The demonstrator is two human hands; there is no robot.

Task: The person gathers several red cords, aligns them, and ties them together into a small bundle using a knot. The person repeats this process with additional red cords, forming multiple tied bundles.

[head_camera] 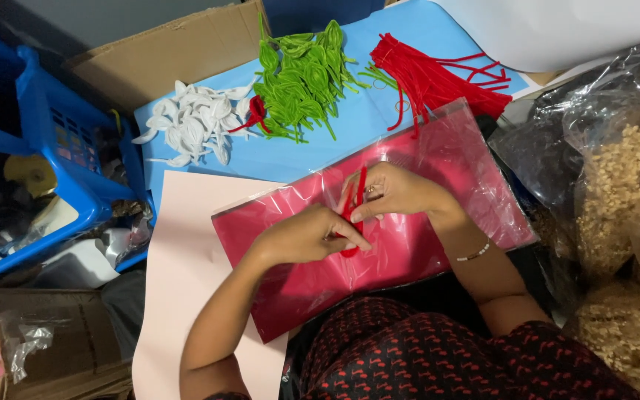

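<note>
1. A blue worktop (335,141) carries the craft supplies.
2. A red sheet pack in clear plastic (424,244) lies under both hands.
3. Green chenille leaves (301,81) sit at 12 o'clock, red chenille stems (438,78) at 1 o'clock, white chenille petals (194,122) at 10 o'clock.
4. The left hand (309,235) pinches the lower end of a red chenille stem (357,196).
5. The right hand (394,191) grips its upper part.

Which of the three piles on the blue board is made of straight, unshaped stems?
The red pile at the right end: its stems lie long and straight, while the white pile and green pile are bent into leaf-like loops.
</note>
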